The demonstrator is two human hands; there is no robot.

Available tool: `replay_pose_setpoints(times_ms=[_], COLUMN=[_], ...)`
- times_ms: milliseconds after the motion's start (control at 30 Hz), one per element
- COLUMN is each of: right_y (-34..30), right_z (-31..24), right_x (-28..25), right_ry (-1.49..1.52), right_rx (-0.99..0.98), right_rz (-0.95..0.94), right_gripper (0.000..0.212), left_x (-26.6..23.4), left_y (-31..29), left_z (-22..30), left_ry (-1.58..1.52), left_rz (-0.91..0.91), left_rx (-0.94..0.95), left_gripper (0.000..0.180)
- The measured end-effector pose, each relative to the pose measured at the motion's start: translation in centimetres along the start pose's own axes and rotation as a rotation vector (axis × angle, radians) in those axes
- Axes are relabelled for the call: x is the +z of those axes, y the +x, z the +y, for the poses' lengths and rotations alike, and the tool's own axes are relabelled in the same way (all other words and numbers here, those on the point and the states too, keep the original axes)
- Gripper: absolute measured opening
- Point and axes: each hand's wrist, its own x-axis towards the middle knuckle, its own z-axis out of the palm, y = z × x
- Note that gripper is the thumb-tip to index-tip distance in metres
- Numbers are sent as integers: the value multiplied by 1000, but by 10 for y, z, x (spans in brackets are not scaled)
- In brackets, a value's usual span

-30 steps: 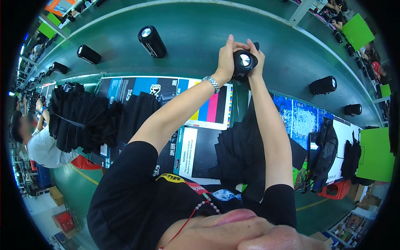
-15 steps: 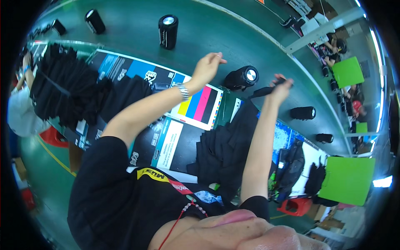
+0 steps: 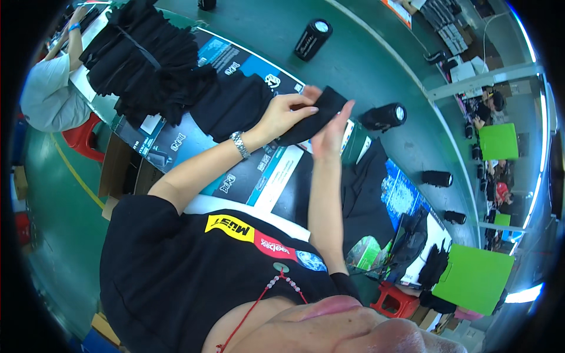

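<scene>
At the far left we see a co-worker in a pale short-sleeved shirt [image 3: 50, 97], near a red plastic stool [image 3: 83, 138]. Next we come to a thick stack of black cloth pieces bound with a dark strap [image 3: 141, 62], and just beside it a smaller loose pile of black cloth [image 3: 231, 106] lying on glossy black, blue and white printed sheets [image 3: 250, 188].

Near the middle we find the left hand [image 3: 281, 119], a silver metal bracelet on its wrist, its thumb and fingers closed on an oblong piece of black cloth [image 3: 323, 115] raised above the sheets. Beyond it stands a black cylinder with a silver round end [image 3: 313, 40]. The right hand [image 3: 331, 135] meets the cloth's right side with fingers stretched nearly straight; we cannot tell whether it grips.

Further right we see a second black silver-ended cylinder [image 3: 385, 117], well apart from the cloth, then a heap of black fabric [image 3: 368, 200] and a flat bright-green panel [image 3: 474, 279].
</scene>
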Motion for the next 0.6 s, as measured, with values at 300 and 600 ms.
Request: replay_pose_setpoints(times_ms=[300, 600], right_y=[-19, -23], right_z=[50, 28], right_x=[-20, -25], right_ry=[-12, 64], right_rx=[-9, 14], right_rz=[121, 7], right_gripper=[13, 37], left_x=[-21, -34], left_y=[-7, -9], left_z=[-22, 4], left_ry=[-246, -1020], left_rz=[59, -225], left_rx=[-205, -471], left_gripper=[15, 19])
